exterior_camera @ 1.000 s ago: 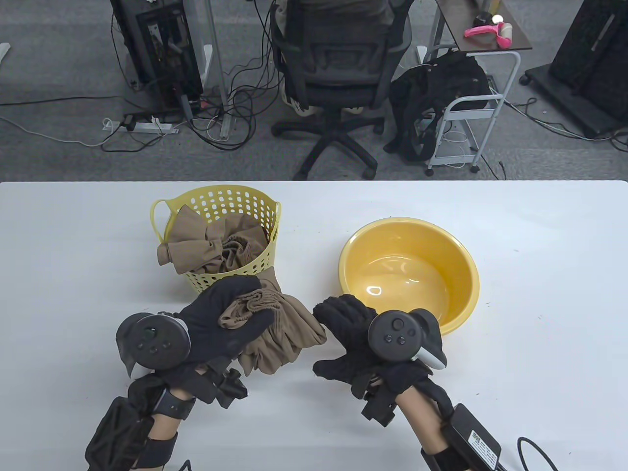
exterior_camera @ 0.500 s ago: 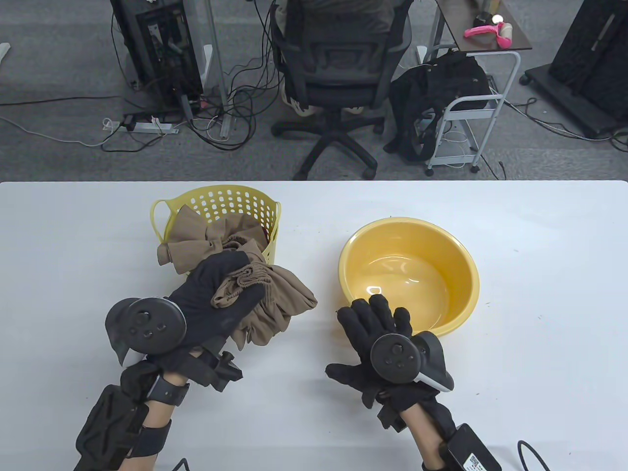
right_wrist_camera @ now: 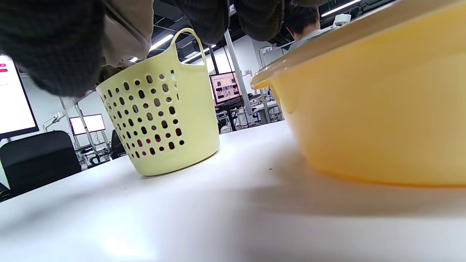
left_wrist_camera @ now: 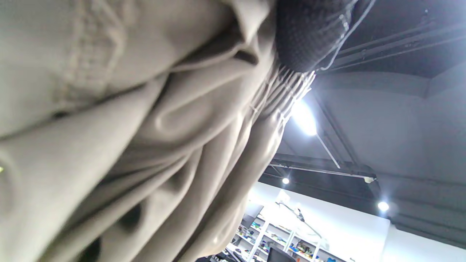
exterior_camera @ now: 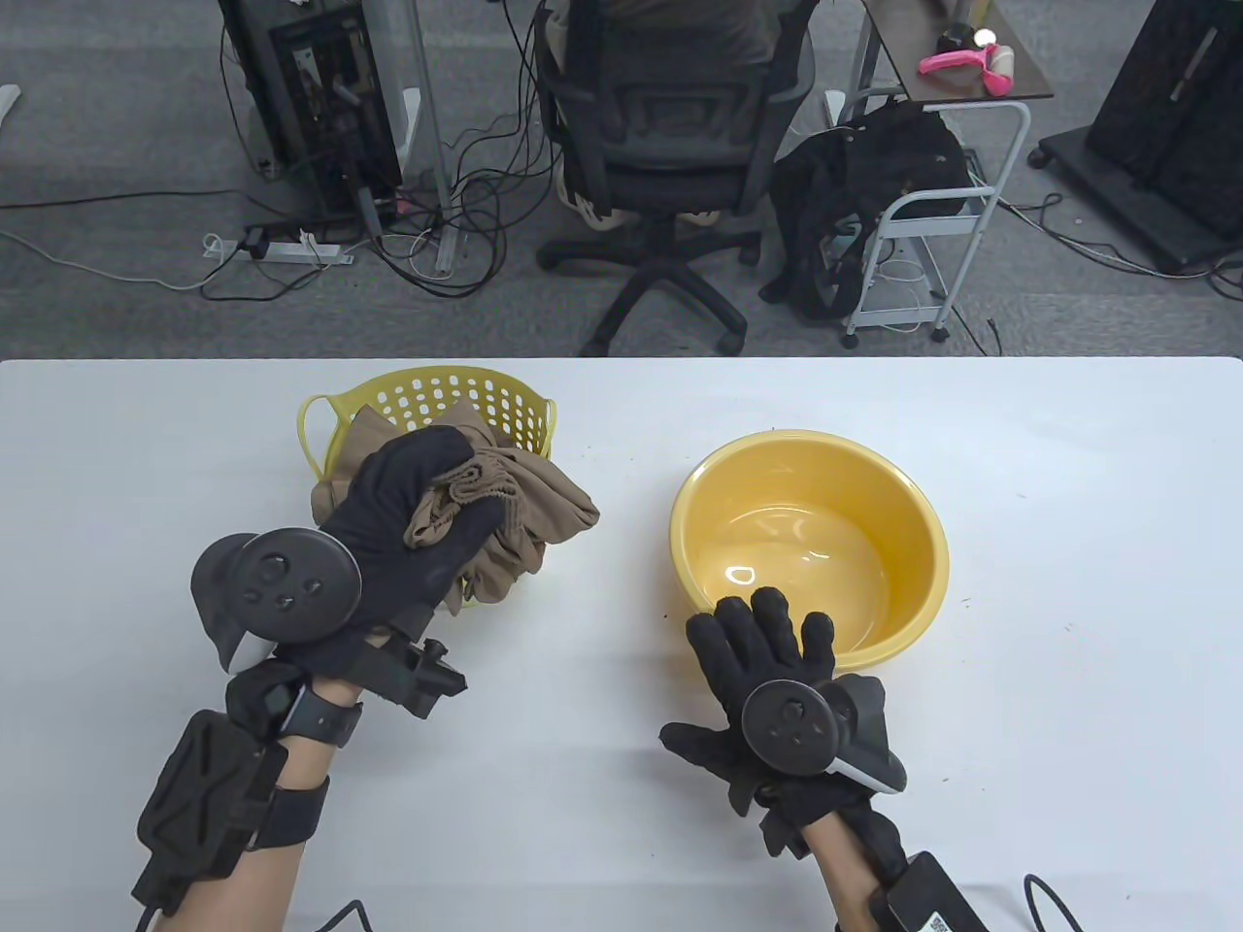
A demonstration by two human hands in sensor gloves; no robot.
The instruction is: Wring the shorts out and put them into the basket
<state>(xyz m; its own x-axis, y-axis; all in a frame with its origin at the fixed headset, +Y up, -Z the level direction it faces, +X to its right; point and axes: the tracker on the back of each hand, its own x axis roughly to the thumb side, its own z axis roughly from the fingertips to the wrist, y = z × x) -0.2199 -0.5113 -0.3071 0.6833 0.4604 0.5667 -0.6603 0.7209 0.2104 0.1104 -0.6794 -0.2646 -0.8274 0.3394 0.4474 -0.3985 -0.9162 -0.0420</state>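
Observation:
My left hand (exterior_camera: 413,505) grips a bunched pair of tan shorts (exterior_camera: 534,505) and holds them over the pale yellow perforated basket (exterior_camera: 466,393) at the table's left middle. More tan cloth (exterior_camera: 330,500) hangs over the basket's left rim. In the left wrist view the tan shorts (left_wrist_camera: 145,138) fill most of the frame. My right hand (exterior_camera: 767,646) lies flat on the table with fingers spread straight, just in front of the yellow bowl (exterior_camera: 913,582), and holds nothing. The right wrist view shows the basket (right_wrist_camera: 164,112) and the bowl (right_wrist_camera: 378,109) from table level.
The white table (exterior_camera: 1068,680) carries the basket and the yellow bowl, which looks wet inside. Beyond the far edge stand an office chair (exterior_camera: 670,146), a white cart (exterior_camera: 932,214) and cables on the floor.
My left hand has carried the shorts up and away from me, from the table in front of the basket to over its rim. My right hand let go of them and flattened on the table.

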